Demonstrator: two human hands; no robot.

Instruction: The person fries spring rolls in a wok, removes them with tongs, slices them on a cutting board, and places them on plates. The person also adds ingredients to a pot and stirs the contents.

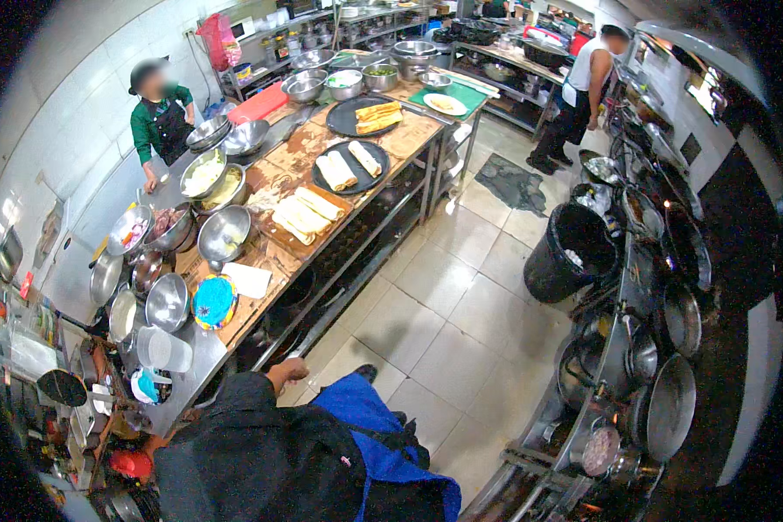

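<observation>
My left hand (290,372) hangs low beside the near end of the long wooden-topped table (280,279), fingers curled; whether it holds anything cannot be told. My right hand is out of view. On the table, pale rolled wraps lie on a wooden board (341,203), and more rest on a round black tray (381,179). Another black tray (339,121) carries orange-coloured rolls (378,117). Steel bowls, one with pale shredded food (203,175), stand along the far side. Nearer are a blue round woven item (214,301), a white sheet (246,280) and a translucent plastic jug (164,349).
A person in a green shirt (145,124) stands behind the table. Another in a white top (587,68) stands by the stove line at the right. A black bin (540,261) and pans (672,408) edge the tiled aisle. A dark mat (510,184) lies farther on.
</observation>
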